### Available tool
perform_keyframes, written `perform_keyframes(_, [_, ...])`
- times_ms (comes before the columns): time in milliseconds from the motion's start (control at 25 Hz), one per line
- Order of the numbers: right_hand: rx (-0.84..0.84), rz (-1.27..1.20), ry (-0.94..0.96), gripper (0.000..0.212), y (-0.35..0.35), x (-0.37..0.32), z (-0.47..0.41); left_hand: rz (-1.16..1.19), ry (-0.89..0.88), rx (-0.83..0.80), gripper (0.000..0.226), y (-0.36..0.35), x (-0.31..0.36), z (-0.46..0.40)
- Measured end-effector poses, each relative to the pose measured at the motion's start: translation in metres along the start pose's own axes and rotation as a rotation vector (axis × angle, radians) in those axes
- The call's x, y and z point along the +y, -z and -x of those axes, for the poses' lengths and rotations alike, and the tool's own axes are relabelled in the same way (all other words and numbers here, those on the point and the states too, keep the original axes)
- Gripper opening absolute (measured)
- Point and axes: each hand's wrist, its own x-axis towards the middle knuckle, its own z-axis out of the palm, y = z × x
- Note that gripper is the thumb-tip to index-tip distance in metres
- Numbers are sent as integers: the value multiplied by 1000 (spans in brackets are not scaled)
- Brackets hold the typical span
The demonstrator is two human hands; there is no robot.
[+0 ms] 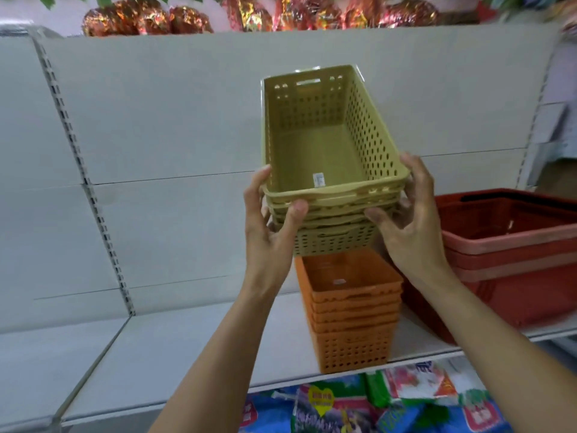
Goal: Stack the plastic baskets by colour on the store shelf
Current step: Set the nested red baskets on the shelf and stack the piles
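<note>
The beige baskets [324, 151] I held were perforated plastic with a dull sheen, like the orange stack [352, 310]. The shelf [187, 354] looked matt painted metal; the wrappers [150, 20] above were glossy foil.

You get bright, even light, seemingly from overhead, with only soft shadows under the baskets [327, 145]. The wide lens bends the shelf [175, 364] edges and uprights. Corners smear; the foil goods [146, 20] up top look blurred.
</note>
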Motion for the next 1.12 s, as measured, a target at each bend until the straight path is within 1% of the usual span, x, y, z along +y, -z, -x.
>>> perform_keyframes(80, [-23,20,-34,76,22,26,5,27,70,-28,53,-23,-12,8])
perform_keyframes(160, [-81,-13,-122,76,36,49,14,22,148,-32,52,-37,-27,21])
perform_keyframes(240, [-163,0,-224,76,44,64,19,-77,231,-24,50,-41,-42,28])
perform_keyframes(320, [-267,149,-287,77,50,70,20,-252,290,-71,51,-37,-56,27])
perform_keyframes(400, [-365,333,-270,89,56,73,23,-415,309,-131,64,-34,-67,31])
perform_keyframes(440, [-424,406,-235,94,59,72,25,-437,306,-145,75,-32,-72,37])
perform_keyframes(520, [-534,538,-166,90,62,70,26,-405,362,-153,94,-29,-83,54])
perform_keyframes(560, [-558,599,-131,85,65,71,26,-358,420,-154,99,-30,-89,63])
perform_keyframes(600, [-554,653,-93,79,67,71,25,-294,471,-147,97,-33,-94,71])
perform_keyframes(640, [-534,691,-59,73,70,73,22,-243,502,-128,91,-37,-99,76])
perform_keyframes(680, [-506,711,-42,68,74,75,19,-218,514,-102,84,-43,-103,78])
perform_keyframes(760, [-466,772,-23,62,85,79,12,-195,511,-80,77,-60,-105,77])
perform_keyframes(800, [-460,824,-3,62,93,82,9,-181,510,-82,76,-69,-106,77])
perform_keyframes(880, [-467,927,20,71,120,89,5,-165,514,-86,74,-89,-111,80])
perform_keyframes(960, [-479,1026,-57,85,157,97,2,-171,520,-98,73,-106,-114,82])
perform_keyframes(1000, [-496,1075,-119,87,174,102,3,-166,521,-99,73,-112,-116,82])
perform_keyframes(1040, [-514,1103,-166,84,185,109,5,-157,521,-97,74,-115,-117,82])
perform_keyframes(1120, [-502,1037,-174,64,194,126,8,-132,529,-89,76,-116,-119,81])
